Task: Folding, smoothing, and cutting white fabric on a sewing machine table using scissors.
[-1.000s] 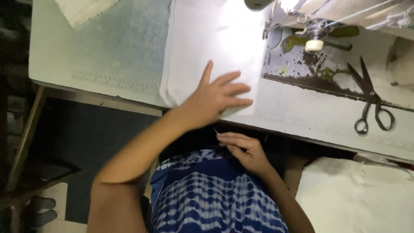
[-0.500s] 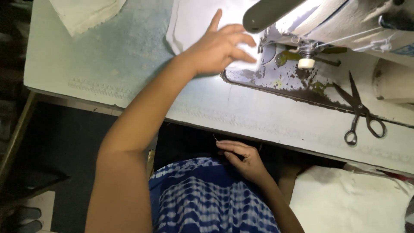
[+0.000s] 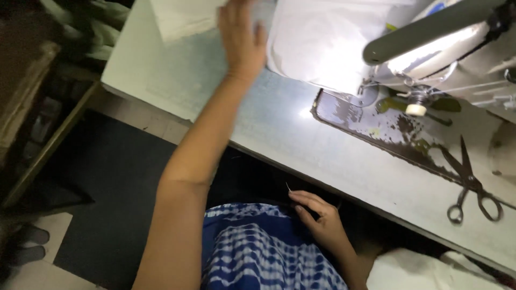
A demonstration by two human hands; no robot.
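Observation:
My left hand (image 3: 240, 37) reaches far across the pale sewing table (image 3: 301, 134), fingers spread flat, touching the left edge of a white cloth (image 3: 322, 43) that lies by the sewing machine (image 3: 446, 48). My right hand (image 3: 318, 217) rests low at my lap, below the table's front edge, over blue-and-white patterned fabric (image 3: 258, 252). Its fingers pinch a thin needle or thread (image 3: 288, 187); which one is too small to tell.
Dark scissors (image 3: 470, 188) lie on the table at the right, beside the machine's worn metal bed plate (image 3: 387, 129). Another white cloth (image 3: 183, 16) sits at the table's far left. More white fabric (image 3: 424, 271) lies at the bottom right. Dark floor is on the left.
My left hand has slid further away and leftward across the table, pushing the white cloth along. My view has shifted left. The right hand has stayed at my lap.

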